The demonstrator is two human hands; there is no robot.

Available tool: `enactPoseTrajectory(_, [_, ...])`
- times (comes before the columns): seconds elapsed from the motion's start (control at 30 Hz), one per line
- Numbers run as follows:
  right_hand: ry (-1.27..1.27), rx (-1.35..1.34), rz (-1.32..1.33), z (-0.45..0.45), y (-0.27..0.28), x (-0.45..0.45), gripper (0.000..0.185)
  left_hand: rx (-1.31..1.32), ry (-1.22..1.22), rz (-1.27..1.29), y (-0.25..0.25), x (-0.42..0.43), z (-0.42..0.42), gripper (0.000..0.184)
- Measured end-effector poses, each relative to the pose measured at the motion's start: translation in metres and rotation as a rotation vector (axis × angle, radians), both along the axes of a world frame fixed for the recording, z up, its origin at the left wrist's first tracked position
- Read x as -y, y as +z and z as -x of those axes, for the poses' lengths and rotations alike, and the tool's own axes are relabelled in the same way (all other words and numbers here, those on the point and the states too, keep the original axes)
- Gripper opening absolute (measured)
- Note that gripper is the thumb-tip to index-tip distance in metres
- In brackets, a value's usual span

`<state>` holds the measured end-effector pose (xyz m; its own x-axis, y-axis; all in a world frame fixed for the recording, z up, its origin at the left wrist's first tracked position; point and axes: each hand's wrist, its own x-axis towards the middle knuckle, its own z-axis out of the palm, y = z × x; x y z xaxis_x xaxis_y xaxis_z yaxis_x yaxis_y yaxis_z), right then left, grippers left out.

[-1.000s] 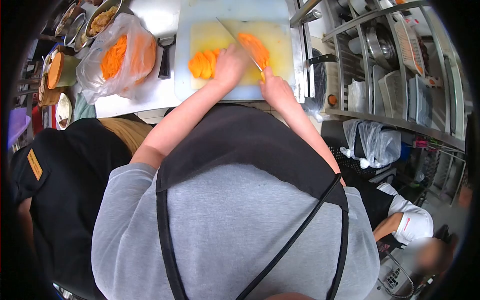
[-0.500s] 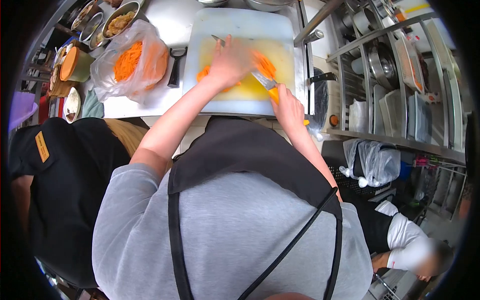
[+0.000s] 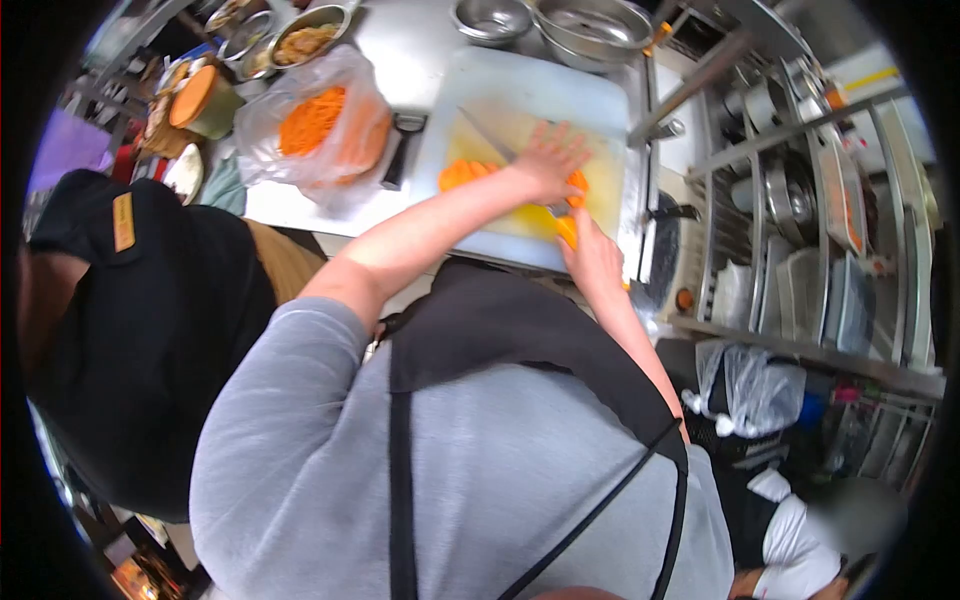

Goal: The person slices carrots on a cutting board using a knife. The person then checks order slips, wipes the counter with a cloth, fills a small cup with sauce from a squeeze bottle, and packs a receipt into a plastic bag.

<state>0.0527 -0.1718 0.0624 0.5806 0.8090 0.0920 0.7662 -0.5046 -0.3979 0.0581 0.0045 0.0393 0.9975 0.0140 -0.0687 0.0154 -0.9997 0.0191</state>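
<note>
My left hand (image 3: pixel 552 160) is spread over the right side of the pale cutting board (image 3: pixel 480 75), fingers stretched out, palm down across the knife blade. Orange carrot pieces (image 3: pixel 577 188) show at its right edge; what lies under the palm is hidden. My right hand (image 3: pixel 597 255) is closed around the yellow handle of a kitchen knife (image 3: pixel 485 131), whose blade points up and left across the board. More cut carrot (image 3: pixel 462 175) lies on the board to the left, below the blade.
Left of the board are a black-handled peeler (image 3: pixel 400 150) and a plastic bag of shredded carrot (image 3: pixel 312 122). Metal bowls (image 3: pixel 592 30) stand behind. A second knife (image 3: pixel 675 213) is at the right edge. A person in black (image 3: pixel 150 330) stands close on my left.
My left hand has moved right, from the board's middle to the carrot beside the knife handle. My right hand still holds the knife. The whole view has shifted and tilted.
</note>
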Motion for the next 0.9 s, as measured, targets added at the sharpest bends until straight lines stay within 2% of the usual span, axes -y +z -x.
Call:
enactPoseTrajectory(0.07, [0.016, -0.112, -0.009, 0.004, 0.01, 0.003, 0.033, 0.032, 0.033, 0.006, 0.019, 0.003, 0.0, 0.075])
enactPoseTrajectory(0.13, [0.013, -0.215, 0.011, 0.007, 0.013, 0.004, 0.033, 0.213, 0.062, 0.301, 0.033, 0.005, 0.001, 0.071])
enactPoseTrajectory(0.27, [-0.09, -0.486, 0.084, 0.006, 0.011, 0.006, 0.032, 0.313, 0.07, 0.436, 0.05, -0.007, 0.005, 0.069])
enactPoseTrajectory(0.33, [-0.09, -0.5, 0.091, 0.005, 0.006, 0.007, 0.032, 0.489, 0.071, 0.493, 0.052, -0.021, 0.015, 0.055])
enactPoseTrajectory(0.37, [-0.093, -0.509, 0.098, 0.005, 0.003, 0.008, 0.032, 0.488, 0.074, 0.495, 0.055, -0.028, 0.021, 0.055])
enactPoseTrajectory(0.43, [-0.092, -0.519, 0.097, 0.003, 0.0, 0.009, 0.032, 0.364, 0.147, 0.537, 0.071, -0.042, 0.035, 0.044])
enactPoseTrajectory(0.47, [-0.095, -0.531, 0.09, 0.003, -0.001, 0.01, 0.032, 0.396, 0.174, 0.486, 0.068, -0.049, 0.038, 0.037])
enactPoseTrajectory(0.57, [-0.1, -0.525, 0.108, 0.0, -0.005, 0.012, 0.032, 0.284, 0.232, 0.466, 0.054, -0.074, 0.041, 0.035])
enactPoseTrajectory(0.6, [-0.104, -0.528, 0.116, -0.001, -0.006, 0.012, 0.032, 0.357, 0.274, 0.468, 0.053, -0.075, 0.045, 0.026])
enactPoseTrajectory(0.77, [-0.103, -0.545, 0.076, -0.001, -0.011, 0.013, 0.033, 0.428, 0.236, 0.575, 0.049, -0.093, 0.056, 0.016])
enactPoseTrajectory(0.83, [-0.119, -0.547, 0.083, -0.001, -0.01, 0.012, 0.033, 0.379, 0.259, 0.603, 0.057, -0.091, 0.058, 0.016])
enactPoseTrajectory(0.9, [-0.118, -0.547, 0.112, -0.002, -0.012, 0.012, 0.034, 0.152, 0.332, 0.661, 0.061, -0.089, 0.058, 0.016])
